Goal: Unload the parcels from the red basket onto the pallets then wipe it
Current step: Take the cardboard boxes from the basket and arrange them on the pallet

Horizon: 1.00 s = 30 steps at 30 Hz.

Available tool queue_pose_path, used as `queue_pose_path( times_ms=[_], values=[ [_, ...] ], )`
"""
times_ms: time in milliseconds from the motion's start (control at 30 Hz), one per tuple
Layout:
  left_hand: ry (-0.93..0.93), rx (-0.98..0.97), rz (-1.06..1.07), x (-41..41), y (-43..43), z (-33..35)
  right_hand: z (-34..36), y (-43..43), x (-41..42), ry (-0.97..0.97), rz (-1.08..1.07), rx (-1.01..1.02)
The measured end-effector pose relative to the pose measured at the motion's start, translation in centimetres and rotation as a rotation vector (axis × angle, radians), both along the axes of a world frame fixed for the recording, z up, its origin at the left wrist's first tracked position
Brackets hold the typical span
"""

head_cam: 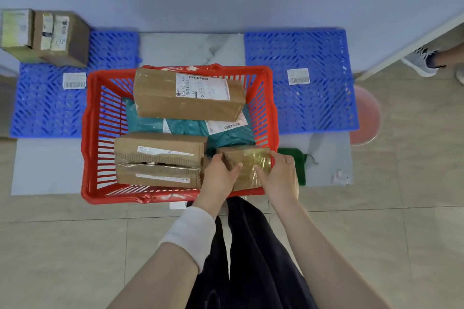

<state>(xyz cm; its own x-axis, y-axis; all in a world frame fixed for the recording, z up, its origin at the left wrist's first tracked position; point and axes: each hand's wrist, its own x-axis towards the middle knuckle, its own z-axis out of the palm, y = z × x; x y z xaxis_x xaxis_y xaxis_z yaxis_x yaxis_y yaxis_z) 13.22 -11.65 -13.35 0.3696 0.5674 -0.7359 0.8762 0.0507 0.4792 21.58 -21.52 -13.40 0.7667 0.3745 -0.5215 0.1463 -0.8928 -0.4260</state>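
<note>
A: Head cam: where's the parcel?

B: Small taped box [247, 165] sits in the red basket [88, 133], near-right corner. Left hand [219, 175] and right hand [280, 175] both clamp it. Blue pallets [313, 98] sit just behind.

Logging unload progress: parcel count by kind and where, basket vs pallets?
Brown cardboard boxes in the red basket: 3
Teal poly bags in basket: 1
Cardboard boxes on the left blue pallet: 2
Right blue pallet: 0
Total: 6
</note>
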Motion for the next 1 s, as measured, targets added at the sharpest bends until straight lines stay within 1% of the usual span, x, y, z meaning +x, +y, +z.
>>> queue_pose_path(
  times_ms=[133,233,300,367,467,567,667,767,867,1000],
  values=[
    [0.041,0.035,0.043,0.3,-0.3,-0.5,-0.6,0.2,0.4,0.051,-0.038,0.004],
    [0.045,0.059,0.077,0.3,-0.4,-1.1,-1.1,-0.1,0.9,0.019,0.018,-0.013],
    [0.049,0.058,0.085,0.3,-0.3,-1.4,-1.3,-0.5,1.3,-0.054,0.157,0.008],
    [0.050,0.062,0.084,0.4,0.0,-1.7,-1.5,-0.8,2.0,-0.114,0.376,0.046],
    [0.044,0.092,0.087,0.7,0.6,-2.0,-2.1,-0.5,3.0,-0.089,0.673,0.012],
    [0.025,0.102,0.118,1.5,1.5,-2.2,-2.9,0.6,4.0,-0.105,0.780,-0.006],
    [0.035,0.124,0.114,2.1,2.3,-2.3,-3.3,2.0,5.0,-0.125,0.824,0.054],
    [-0.020,0.113,0.124,2.1,2.8,-2.2,-3.0,3.1,5.9,-0.070,0.842,0.130],
    [-0.139,0.077,0.194,1.4,3.1,-1.4,-1.8,3.2,7.0,0.017,0.734,0.199],
    [-0.368,-0.015,0.264,-0.3,3.7,0.6,1.1,2.9,9.0,0.127,0.559,0.222]
  ],
)
